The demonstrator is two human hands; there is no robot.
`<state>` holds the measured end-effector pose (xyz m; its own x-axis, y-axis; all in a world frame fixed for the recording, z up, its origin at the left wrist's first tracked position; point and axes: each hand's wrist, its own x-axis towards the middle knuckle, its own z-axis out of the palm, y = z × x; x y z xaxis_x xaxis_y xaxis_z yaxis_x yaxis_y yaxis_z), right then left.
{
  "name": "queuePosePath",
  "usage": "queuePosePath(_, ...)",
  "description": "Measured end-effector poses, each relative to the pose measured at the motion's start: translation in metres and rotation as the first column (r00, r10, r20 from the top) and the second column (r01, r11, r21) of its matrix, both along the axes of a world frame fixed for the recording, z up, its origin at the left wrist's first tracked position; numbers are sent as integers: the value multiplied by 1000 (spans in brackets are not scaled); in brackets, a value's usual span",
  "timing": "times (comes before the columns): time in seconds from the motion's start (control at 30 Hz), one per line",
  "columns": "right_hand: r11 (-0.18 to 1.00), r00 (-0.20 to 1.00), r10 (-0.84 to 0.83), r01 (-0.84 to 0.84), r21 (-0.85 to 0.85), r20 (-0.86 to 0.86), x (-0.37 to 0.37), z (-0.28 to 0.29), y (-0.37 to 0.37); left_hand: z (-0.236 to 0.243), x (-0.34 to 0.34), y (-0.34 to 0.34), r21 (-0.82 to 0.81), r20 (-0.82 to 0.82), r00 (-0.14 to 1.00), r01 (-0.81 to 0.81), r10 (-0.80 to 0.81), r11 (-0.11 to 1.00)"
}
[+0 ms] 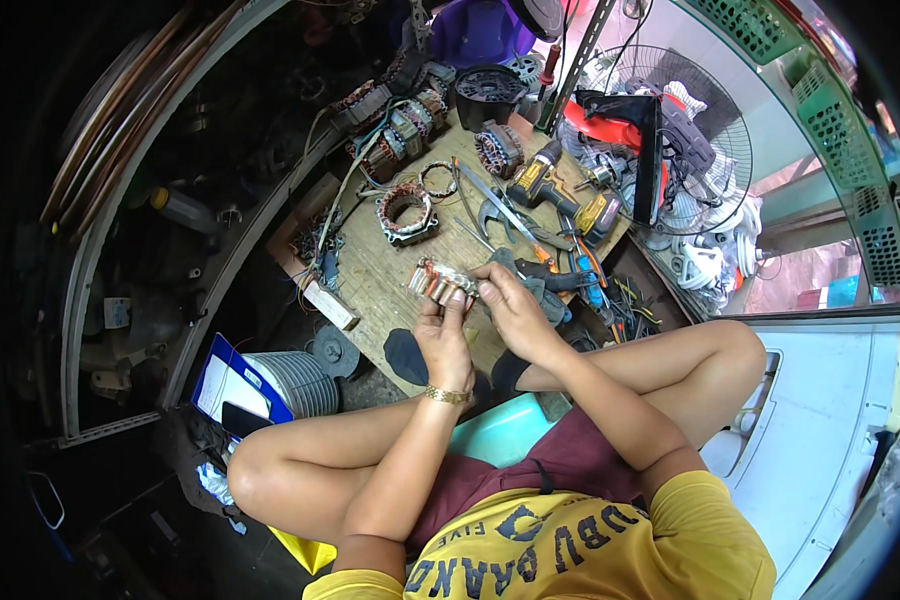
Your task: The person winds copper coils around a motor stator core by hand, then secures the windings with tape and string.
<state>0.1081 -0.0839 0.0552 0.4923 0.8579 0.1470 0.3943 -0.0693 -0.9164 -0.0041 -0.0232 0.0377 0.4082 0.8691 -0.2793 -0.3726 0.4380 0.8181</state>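
Observation:
Between my two hands is a clear plastic packet (436, 281) with several small copper-coloured cylindrical pieces in it. My left hand (444, 338), with a gold band at the wrist, pinches its lower side between thumb and fingers. At the packet's right end, my right hand (513, 312) has its fingers closed on the plastic. Beyond the hands, a motor stator (407, 214) with copper windings lies on the wooden work board (370, 285). A smaller wound ring (437, 179) is just behind it.
Right of the stator lie a yellow-and-black cordless drill (545, 185), a long metal blade (495, 200) and several hand tools. More wound motor parts (402, 135) stand at the back. A wire fan guard (715, 110) holds cables at the right. A blue clipboard (238, 385) leans at the left.

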Motion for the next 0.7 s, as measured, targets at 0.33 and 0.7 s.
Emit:
queuePosePath(0.33,994,986,-6,24,-106,168,-15,34,-9,21,-2,6,-176,107,994,-13,33,984)
queuePosePath(0.7,978,946,-19,85,-192,325,-19,34,-9,20,2,-4,-131,71,996,-36,46,991)
